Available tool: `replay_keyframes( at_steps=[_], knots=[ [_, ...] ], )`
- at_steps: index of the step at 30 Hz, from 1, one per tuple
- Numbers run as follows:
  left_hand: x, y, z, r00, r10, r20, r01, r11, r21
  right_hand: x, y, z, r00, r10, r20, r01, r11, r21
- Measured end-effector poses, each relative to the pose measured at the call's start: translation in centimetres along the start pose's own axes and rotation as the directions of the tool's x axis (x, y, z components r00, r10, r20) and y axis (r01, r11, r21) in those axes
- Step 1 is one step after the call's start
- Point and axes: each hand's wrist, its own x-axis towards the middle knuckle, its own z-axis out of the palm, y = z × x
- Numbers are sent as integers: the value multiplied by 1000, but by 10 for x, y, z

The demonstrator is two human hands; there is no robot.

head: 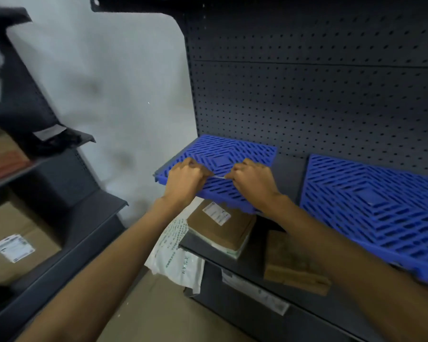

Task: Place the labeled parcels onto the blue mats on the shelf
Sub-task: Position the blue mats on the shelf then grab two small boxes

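Two blue slotted mats lie on the dark shelf: the left mat (223,151) at the shelf's left end, the right mat (371,208) beside it. My left hand (185,180) and my right hand (253,181) hover over the left mat's front half, fists close together. Both pinch a thin white strip (219,177) stretched between them; what it is stays unclear. Below, on the lower shelf, rests a brown parcel (223,229) with a white label. No parcel is on either mat.
A white printed poly bag (173,255) hangs off the lower shelf's left edge. A brown wooden-looking block (294,265) sits right of the parcel. A perforated back panel (319,82) rises behind the mats. Labeled cardboard boxes (13,248) fill the left rack.
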Motion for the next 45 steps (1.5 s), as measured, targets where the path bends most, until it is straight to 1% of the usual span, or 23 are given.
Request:
replay_keyframes(
  at_steps=[1, 5, 8, 14, 20, 24, 26, 30, 33, 36, 39, 41, 45],
  knots=[
    [-5, -10, 3, 1000, 5, -3, -5, 1000, 1, 3, -11, 3, 1000, 7, 4, -7, 1000, -3],
    [-18, -38, 18, 999, 46, -13, -46, 999, 11, 10, -39, 18, 993, -43, 112, 40, 999, 26],
    [-24, -45, 30, 998, 69, 2, -69, 998, -8, 9, -47, 25, 987, -30, 157, 30, 1000, 5],
    [-35, -65, 44, 995, 84, -46, -86, 994, -59, 11, -60, 29, 987, -37, 154, 34, 999, 22],
    [-27, -62, 33, 991, 133, 14, -131, 986, -98, 11, -59, 26, 991, -22, 130, 18, 999, 35],
    [-5, -45, 21, 982, 190, -3, -189, 977, -102, 5, -33, 18, 992, 12, 127, -13, 1000, 7],
    [11, -27, 18, 974, 227, -16, -228, 969, -95, -4, -12, 12, 988, 59, 142, -57, 998, -21],
    [44, 21, 18, 939, 343, -35, -345, 935, -82, -34, 42, -2, 963, 208, 170, -195, 977, -89],
    [64, 69, 22, 905, 425, -32, -426, 901, -88, -70, 91, -14, 932, 301, 202, -272, 949, -161],
    [82, 124, 25, 870, 493, -10, -493, 869, -48, -108, 141, -27, 897, 386, 215, -353, 919, -176],
    [98, 181, 27, 831, 556, -15, -556, 829, -57, -145, 192, -39, 869, 446, 213, -405, 889, -212],
    [107, 221, 30, 821, 570, -10, -569, 818, -83, -168, 226, -44, 851, 476, 223, -426, 873, -238],
    [126, 302, 35, 819, 574, -19, -571, 810, -133, -212, 292, -56, 819, 518, 246, -469, 852, -235]
  ],
)
